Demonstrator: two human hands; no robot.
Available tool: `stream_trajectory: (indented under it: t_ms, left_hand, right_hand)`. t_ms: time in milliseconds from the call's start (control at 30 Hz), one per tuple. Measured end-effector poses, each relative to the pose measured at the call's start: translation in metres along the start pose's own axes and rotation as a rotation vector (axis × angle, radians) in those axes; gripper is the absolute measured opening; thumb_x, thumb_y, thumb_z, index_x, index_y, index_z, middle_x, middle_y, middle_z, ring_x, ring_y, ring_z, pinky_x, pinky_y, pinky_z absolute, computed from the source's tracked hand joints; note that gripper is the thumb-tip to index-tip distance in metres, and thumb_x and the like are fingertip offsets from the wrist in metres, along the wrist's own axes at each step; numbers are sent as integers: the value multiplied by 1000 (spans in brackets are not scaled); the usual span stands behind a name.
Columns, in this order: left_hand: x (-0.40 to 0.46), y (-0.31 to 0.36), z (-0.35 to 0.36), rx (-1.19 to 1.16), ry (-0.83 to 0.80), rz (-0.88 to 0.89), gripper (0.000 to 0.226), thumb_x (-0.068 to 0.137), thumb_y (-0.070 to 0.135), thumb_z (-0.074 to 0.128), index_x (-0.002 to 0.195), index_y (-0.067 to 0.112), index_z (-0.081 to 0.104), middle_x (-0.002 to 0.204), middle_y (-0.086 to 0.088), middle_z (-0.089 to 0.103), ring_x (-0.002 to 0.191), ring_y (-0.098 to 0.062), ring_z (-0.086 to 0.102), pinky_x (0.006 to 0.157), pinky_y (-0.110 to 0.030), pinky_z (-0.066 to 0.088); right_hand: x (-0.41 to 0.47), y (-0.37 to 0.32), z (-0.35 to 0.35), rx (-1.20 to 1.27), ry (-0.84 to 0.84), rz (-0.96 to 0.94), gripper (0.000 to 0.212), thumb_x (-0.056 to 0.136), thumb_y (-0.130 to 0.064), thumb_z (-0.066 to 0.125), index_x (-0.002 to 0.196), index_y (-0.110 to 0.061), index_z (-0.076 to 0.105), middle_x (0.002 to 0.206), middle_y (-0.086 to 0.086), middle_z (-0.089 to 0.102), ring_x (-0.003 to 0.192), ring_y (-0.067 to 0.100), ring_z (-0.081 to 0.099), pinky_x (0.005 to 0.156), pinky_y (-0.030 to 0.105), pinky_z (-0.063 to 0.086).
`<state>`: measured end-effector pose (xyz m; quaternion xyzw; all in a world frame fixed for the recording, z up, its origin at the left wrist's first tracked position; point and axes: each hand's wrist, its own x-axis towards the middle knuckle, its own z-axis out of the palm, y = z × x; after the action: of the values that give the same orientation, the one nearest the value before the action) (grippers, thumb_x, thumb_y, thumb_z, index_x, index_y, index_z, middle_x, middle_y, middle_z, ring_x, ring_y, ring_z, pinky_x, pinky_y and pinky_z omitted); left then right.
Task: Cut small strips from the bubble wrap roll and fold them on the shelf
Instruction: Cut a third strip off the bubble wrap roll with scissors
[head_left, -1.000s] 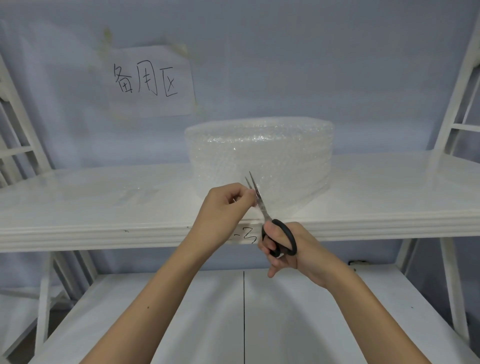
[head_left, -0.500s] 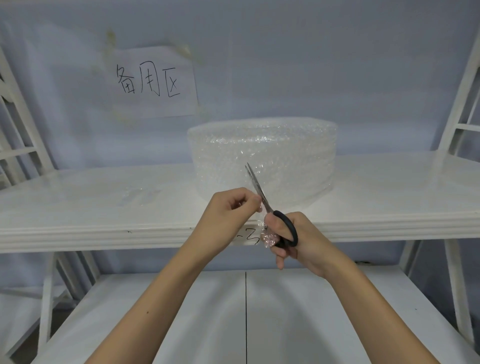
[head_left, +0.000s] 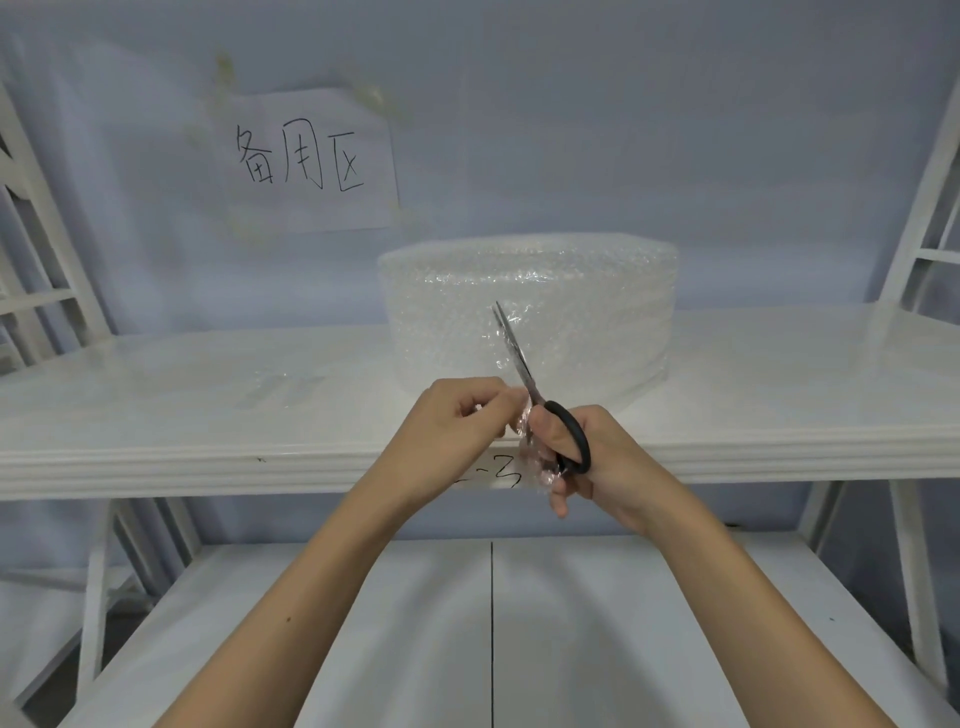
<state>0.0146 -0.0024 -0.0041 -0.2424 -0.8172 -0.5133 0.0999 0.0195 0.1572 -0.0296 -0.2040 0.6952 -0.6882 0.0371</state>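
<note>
Clear bubble wrap strip (head_left: 524, 434) pinched by left hand (head_left: 462, 415), scissors (head_left: 540, 395) gripped by right hand (head_left: 597, 457).

One roll of bubble wrap (head_left: 530, 306) is seen, stood on the upper shelf (head_left: 156, 410). One pair of scissors (head_left: 540, 400) is counted, with black handles and two blades brought together. One small clear strip of bubble wrap (head_left: 535, 452) is held at the blades. Two hands are shown: one left hand (head_left: 457, 421) and one right hand (head_left: 592, 462). Two shelves are counted, the upper one and one lower shelf (head_left: 363, 623). One sheet of paper (head_left: 306, 161) is fixed to the wall, and three handwritten characters are borne on it.
</note>
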Motion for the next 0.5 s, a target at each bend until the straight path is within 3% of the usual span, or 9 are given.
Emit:
stream_trajectory:
  t_ms: [133, 267, 367, 500]
  left_hand:
    - [6, 0, -9, 8, 138, 9, 52, 90, 60, 44, 64, 21, 67, 64, 8, 57, 48, -2, 42, 57, -23, 35]
    - [13, 7, -6, -33, 231, -20, 58, 84, 68, 34, 65, 24, 68, 62, 8, 59, 49, -5, 43, 61, -29, 36]
    - [19, 9, -6, -181, 248, -110, 71, 78, 75, 24, 63, 22, 69, 58, 7, 58, 54, -15, 43, 63, -32, 34]
    - [15, 7, -3, -88, 245, -32, 50, 91, 56, 45, 67, 18, 67, 60, 9, 57, 49, -5, 45, 59, -28, 37]
  right_hand:
    - [0, 4, 1, 30, 7, 13, 45, 74, -52, 68, 50, -17, 52, 59, 3, 49, 43, 13, 39, 38, 24, 45]
    - [-1, 6, 1, 39, 15, 16, 52, 72, -54, 73, 55, -13, 46, 61, 4, 48, 43, 14, 38, 38, 24, 45]
    - [-1, 7, 2, 34, 21, 17, 43, 82, -39, 69, 51, -16, 52, 65, 11, 45, 43, 14, 38, 38, 24, 44]
    - [0, 7, 1, 51, 6, 13, 36, 86, -23, 57, 50, -22, 60, 70, 15, 46, 44, 14, 37, 39, 25, 45]
